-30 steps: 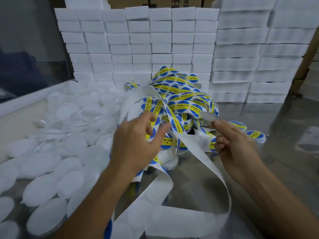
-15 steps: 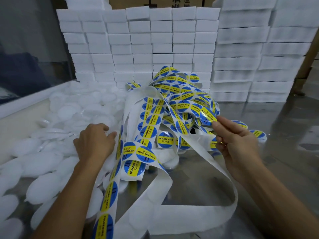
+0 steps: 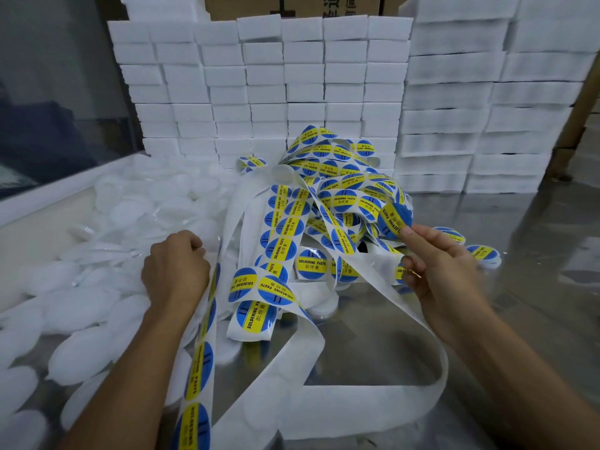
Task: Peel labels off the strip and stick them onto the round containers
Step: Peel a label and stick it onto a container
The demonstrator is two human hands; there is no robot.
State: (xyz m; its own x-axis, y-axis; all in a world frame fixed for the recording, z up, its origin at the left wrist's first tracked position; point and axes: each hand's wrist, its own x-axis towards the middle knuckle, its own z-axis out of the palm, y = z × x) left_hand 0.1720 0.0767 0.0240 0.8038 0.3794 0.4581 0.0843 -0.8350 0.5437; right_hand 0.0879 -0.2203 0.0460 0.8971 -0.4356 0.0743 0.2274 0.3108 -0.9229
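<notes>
Steel table (image 3: 487,319); R hand (image 3: 444,271) pinches label (image 3: 394,219); L hand (image 3: 175,267) curled among containers (image 3: 84,306).

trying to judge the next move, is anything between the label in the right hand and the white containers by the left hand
Yes. The right hand pinches a peeled label, while the left hand rests on the pile of white containers. The tangled label strip lies heaped between them, so the label must pass over it.

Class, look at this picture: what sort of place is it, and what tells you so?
Probably a small factory packing bench: stacked white boxes, a heap of unlabelled white containers, and a long strip of "Soldering Paste" labels.
</notes>
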